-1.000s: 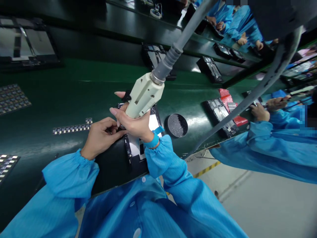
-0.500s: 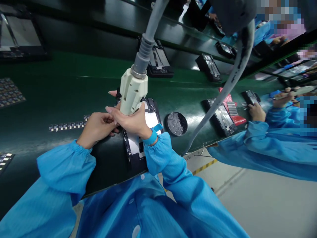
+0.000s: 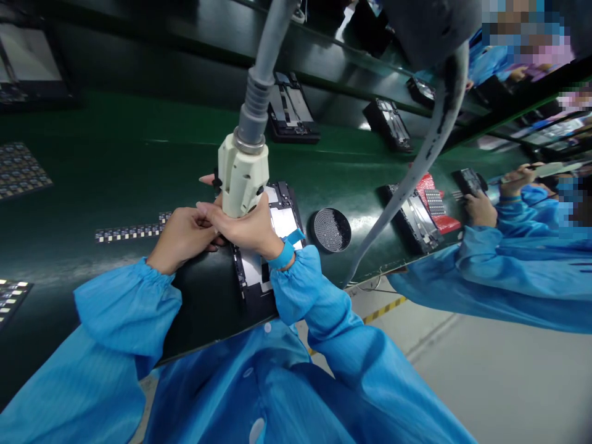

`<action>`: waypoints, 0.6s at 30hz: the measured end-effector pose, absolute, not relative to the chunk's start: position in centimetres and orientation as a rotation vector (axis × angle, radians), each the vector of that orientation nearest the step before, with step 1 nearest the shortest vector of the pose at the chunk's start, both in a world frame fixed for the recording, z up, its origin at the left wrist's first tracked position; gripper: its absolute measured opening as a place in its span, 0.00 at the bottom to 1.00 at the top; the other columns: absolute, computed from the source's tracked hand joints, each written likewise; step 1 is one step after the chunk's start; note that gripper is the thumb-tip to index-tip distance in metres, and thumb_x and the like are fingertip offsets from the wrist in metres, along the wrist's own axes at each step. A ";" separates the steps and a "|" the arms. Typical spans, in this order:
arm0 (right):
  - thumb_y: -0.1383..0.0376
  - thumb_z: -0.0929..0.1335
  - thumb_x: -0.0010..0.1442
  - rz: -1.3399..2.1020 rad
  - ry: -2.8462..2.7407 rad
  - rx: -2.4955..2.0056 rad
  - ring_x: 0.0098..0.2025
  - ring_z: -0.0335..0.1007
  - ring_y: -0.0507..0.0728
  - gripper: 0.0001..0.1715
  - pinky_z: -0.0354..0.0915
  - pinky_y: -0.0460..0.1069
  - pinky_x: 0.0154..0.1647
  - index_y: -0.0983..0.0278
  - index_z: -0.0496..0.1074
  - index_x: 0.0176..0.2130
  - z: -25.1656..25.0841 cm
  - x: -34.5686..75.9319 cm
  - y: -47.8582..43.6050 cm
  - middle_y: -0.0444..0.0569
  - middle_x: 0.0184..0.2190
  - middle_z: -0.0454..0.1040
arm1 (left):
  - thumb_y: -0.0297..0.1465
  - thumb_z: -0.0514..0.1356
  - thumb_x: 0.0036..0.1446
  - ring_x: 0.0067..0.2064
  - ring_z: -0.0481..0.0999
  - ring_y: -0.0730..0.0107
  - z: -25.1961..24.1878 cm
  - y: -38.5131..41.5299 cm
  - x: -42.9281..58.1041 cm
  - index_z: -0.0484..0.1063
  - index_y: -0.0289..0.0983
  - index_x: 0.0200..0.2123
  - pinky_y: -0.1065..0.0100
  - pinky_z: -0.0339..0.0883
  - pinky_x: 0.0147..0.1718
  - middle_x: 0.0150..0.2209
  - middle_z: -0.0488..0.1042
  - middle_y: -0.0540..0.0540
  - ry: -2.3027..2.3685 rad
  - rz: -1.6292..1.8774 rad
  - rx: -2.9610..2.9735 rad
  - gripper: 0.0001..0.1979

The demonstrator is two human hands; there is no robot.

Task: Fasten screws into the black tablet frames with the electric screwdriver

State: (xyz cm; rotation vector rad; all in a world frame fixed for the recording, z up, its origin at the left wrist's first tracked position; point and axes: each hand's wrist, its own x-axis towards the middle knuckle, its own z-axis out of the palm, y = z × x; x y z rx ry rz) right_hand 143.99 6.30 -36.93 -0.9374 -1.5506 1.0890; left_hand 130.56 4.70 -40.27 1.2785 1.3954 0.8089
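My right hand point(image 3: 247, 233), a blue band at its wrist, is closed around the lower body of a cream electric screwdriver point(image 3: 241, 176) with a thick grey cord. The screwdriver stands nearly upright, and its tip is hidden behind my fingers. Below it lies an opened tablet-like device point(image 3: 252, 269) with black edges and pale panels, partly covered by my right hand and wrist. My left hand point(image 3: 181, 237) is closed in a pinch at the device's left edge, fingertips against my right hand. Whatever it pinches cannot be seen.
Right of the device sits a round black perforated dish point(image 3: 331, 230). A strip of small parts point(image 3: 129, 233) lies to the left. More opened devices point(image 3: 293, 110) stand along the back. A grey cable point(image 3: 407, 188) hangs across the right side, where a co-worker's hand point(image 3: 481, 209) holds a device.
The screwdriver's upper body and cord have shifted slightly left. My right thumb has drawn in closer against my left hand. Both hands otherwise keep nearly the same place.
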 end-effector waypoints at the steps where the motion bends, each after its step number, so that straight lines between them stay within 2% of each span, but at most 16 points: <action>1: 0.56 0.74 0.52 1.074 -1.569 -0.939 0.36 0.75 0.54 0.16 0.74 0.49 0.41 0.64 0.72 0.34 -37.1 143.9 6.3 0.46 0.33 0.76 | 0.33 0.65 0.46 0.24 0.74 0.68 -39.9 4.7 130.1 0.77 0.30 0.31 0.70 0.69 0.22 0.23 0.76 0.46 1.391 0.786 1.278 0.11; 4: 0.57 0.74 0.53 1.049 -1.606 -0.869 0.31 0.71 0.52 0.16 0.72 0.48 0.37 0.64 0.73 0.39 -37.5 143.8 6.2 0.43 0.28 0.73 | 0.37 0.66 0.47 0.27 0.75 0.67 -38.6 4.9 127.0 0.79 0.32 0.34 0.68 0.69 0.27 0.25 0.78 0.46 1.494 0.757 1.352 0.14; 6: 0.58 0.73 0.53 1.052 -1.609 -0.832 0.30 0.70 0.52 0.18 0.70 0.48 0.37 0.64 0.73 0.43 -37.7 143.8 6.1 0.42 0.26 0.72 | 0.39 0.67 0.48 0.31 0.76 0.65 -38.0 4.9 123.8 0.80 0.36 0.37 0.67 0.68 0.32 0.28 0.79 0.49 1.728 0.710 1.496 0.15; 9: 0.58 0.73 0.54 1.082 -1.609 -0.842 0.32 0.73 0.53 0.18 0.71 0.48 0.37 0.64 0.74 0.43 -37.8 143.9 6.1 0.42 0.26 0.73 | 0.39 0.68 0.50 0.33 0.75 0.65 -37.8 4.7 119.5 0.81 0.41 0.37 0.68 0.63 0.35 0.28 0.78 0.53 2.071 0.522 1.727 0.11; 11: 0.59 0.73 0.54 1.094 -1.593 -0.863 0.31 0.72 0.53 0.16 0.72 0.49 0.36 0.64 0.74 0.41 -37.3 143.9 6.0 0.42 0.25 0.73 | 0.37 0.68 0.51 0.32 0.74 0.67 -38.0 4.6 118.0 0.81 0.42 0.37 0.69 0.62 0.35 0.29 0.78 0.53 2.098 0.456 1.789 0.10; 14: 0.59 0.76 0.52 1.108 -1.521 -0.842 0.26 0.68 0.53 0.14 0.73 0.52 0.33 0.63 0.73 0.35 -35.7 144.0 5.7 0.41 0.22 0.70 | 0.40 0.71 0.49 0.33 0.74 0.66 -38.6 4.7 117.9 0.80 0.39 0.43 0.69 0.63 0.33 0.33 0.78 0.49 1.979 0.514 1.879 0.19; 16: 0.58 0.77 0.51 1.125 -1.471 -0.778 0.24 0.67 0.52 0.16 0.74 0.53 0.31 0.62 0.72 0.35 -34.0 144.5 5.5 0.39 0.20 0.68 | 0.48 0.72 0.44 0.34 0.74 0.64 -38.8 5.2 118.5 0.79 0.37 0.45 0.68 0.63 0.33 0.34 0.77 0.47 1.934 0.500 1.948 0.28; 18: 0.57 0.78 0.51 1.110 -1.439 -0.740 0.23 0.67 0.52 0.17 0.74 0.53 0.29 0.61 0.73 0.36 -32.3 146.0 5.4 0.39 0.20 0.66 | 0.53 0.72 0.40 0.34 0.73 0.63 -38.9 5.7 118.9 0.79 0.38 0.45 0.67 0.63 0.32 0.35 0.76 0.46 1.906 0.420 1.966 0.32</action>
